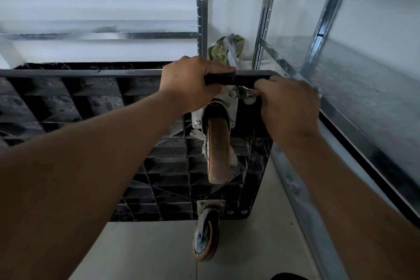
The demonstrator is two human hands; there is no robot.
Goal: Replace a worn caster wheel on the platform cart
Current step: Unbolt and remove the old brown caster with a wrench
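The black platform cart (95,107) stands tipped on its side, its ribbed underside facing me. A worn orange-brown caster wheel (218,152) in a silver bracket is bolted near the upper right corner. My left hand (193,84) grips the cart's top edge just above that bracket. My right hand (288,107) holds a small metal wrench (244,93) whose jaws sit at a bolt on the bracket's top plate (233,93). A second caster (206,237) with an orange tread hangs at the cart's lower corner.
Galvanised shelf uprights (201,7) stand behind the cart, and a steel shelf (363,107) runs along the right, close to my right arm. A green cloth bundle (218,52) lies behind the cart's corner. Pale floor tiles (145,248) lie below.
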